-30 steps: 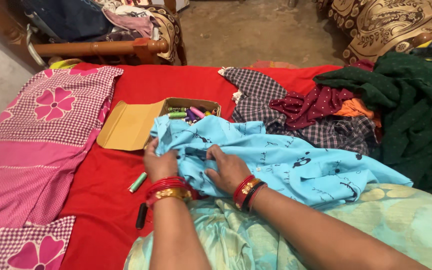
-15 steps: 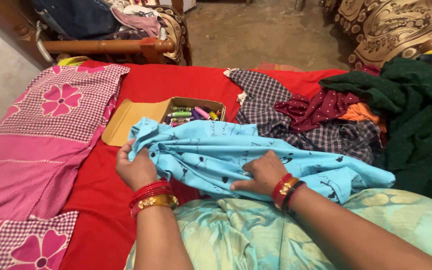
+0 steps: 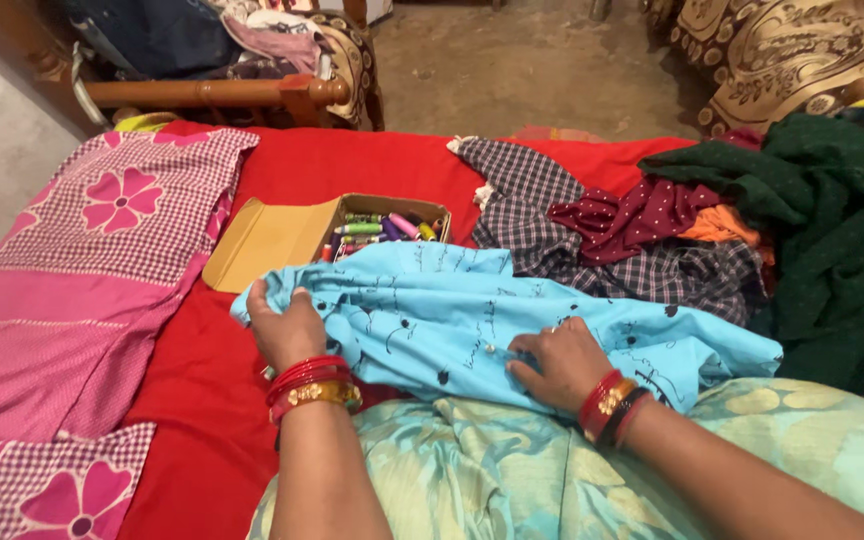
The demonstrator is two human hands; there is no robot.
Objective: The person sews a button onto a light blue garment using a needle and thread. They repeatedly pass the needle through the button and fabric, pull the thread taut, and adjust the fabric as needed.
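Head view: blue cloth (image 3: 472,310) under both hands.

A red-sheeted bed (image 3: 352,170) carries an open cardboard box (image 3: 277,240) of thread spools; pink floral cloth (image 3: 82,280) lies left of it, blue printed fabric (image 3: 472,310) just before it, checked cloth (image 3: 542,215) to its right.

bedsheet (image 3: 352,165): red, it covers the bed
pink cloth (image 3: 102,250): checked with flowers, lies on the left
box (image 3: 387,228): open cardboard, holds thread spools of many colours
flap (image 3: 267,245): lies flat, left of the box
checked cloth (image 3: 532,205): dark, right of the box
maroon cloth (image 3: 632,215): dotted, on the checked cloth
green cloth (image 3: 832,220): heaped at the far right
rail (image 3: 202,93): wooden, behind the bed
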